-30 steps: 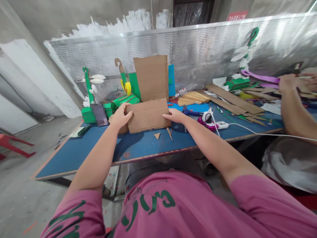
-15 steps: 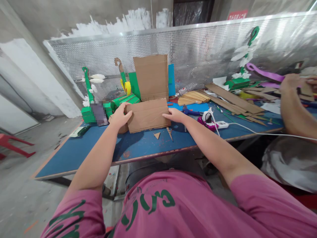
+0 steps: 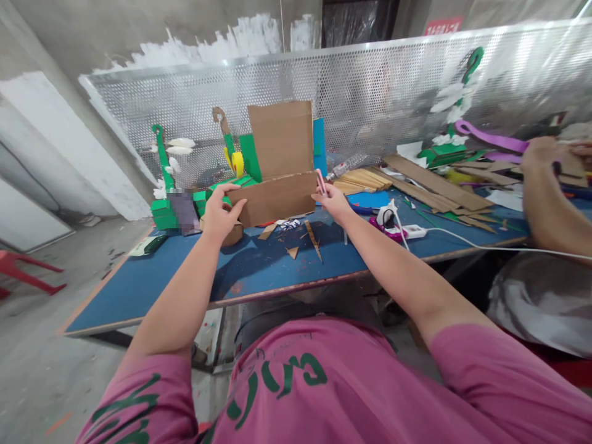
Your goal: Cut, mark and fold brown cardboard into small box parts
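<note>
Above the blue table I hold a rectangular piece of brown cardboard [image 3: 277,198], tilted up with its broad face toward me. My left hand [image 3: 221,214] pinches its left end, thumb in front and fingers behind. At the right end, my right hand [image 3: 333,202] grips the edge and also has a slim pink tool [image 3: 320,180] sticking up from its fingers; its exact kind is hard to make out. Behind stands a larger upright cardboard sheet [image 3: 283,139]. Small cardboard scraps [image 3: 292,252] lie on the table [image 3: 272,277] below.
Green models with white petals [image 3: 163,213] stand at the left, near yellow tape [image 3: 237,163]. Cardboard strips [image 3: 435,185], a power strip [image 3: 414,232] and its white cable lie to the right. Another person's arm [image 3: 548,197] reaches in, beside a purple strip [image 3: 494,135]. A perforated metal panel [image 3: 370,92] runs behind.
The cardboard has risen and tilted, uncovering scraps and a patterned bit beneath it. The pink tool in my right hand has come into view.
</note>
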`<action>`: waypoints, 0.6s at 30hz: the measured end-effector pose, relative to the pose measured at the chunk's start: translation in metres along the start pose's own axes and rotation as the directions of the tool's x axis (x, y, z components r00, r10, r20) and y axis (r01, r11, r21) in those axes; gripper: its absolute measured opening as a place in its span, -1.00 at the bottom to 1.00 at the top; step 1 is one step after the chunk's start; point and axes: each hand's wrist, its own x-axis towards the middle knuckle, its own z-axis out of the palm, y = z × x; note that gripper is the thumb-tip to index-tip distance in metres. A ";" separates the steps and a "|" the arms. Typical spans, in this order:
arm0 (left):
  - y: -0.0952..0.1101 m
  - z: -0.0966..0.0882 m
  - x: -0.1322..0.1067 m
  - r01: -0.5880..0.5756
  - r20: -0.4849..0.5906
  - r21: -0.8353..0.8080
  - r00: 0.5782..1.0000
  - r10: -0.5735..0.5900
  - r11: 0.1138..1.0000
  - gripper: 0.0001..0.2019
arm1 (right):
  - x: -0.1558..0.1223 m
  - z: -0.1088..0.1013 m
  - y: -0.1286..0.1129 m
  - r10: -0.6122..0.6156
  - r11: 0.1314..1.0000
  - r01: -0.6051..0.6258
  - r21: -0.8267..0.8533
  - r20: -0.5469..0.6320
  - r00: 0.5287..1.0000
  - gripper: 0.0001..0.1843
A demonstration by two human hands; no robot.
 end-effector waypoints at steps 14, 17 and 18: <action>0.017 0.005 -0.005 -0.189 -0.004 -0.067 0.982 0.189 0.980 -0.90 | 0.002 -0.009 -0.008 0.289 0.829 -0.268 0.491 0.033 0.957 -0.46; 0.018 0.006 -0.005 -0.186 0.044 -0.005 0.982 0.186 0.983 -0.92 | 0.004 -0.006 -0.003 0.386 0.858 -0.347 0.379 -0.028 0.922 -0.60; 0.018 0.006 -0.005 -0.186 0.052 0.007 0.981 0.186 0.982 -0.92 | 0.004 -0.005 -0.001 0.418 0.856 -0.386 0.343 -0.019 0.908 -0.61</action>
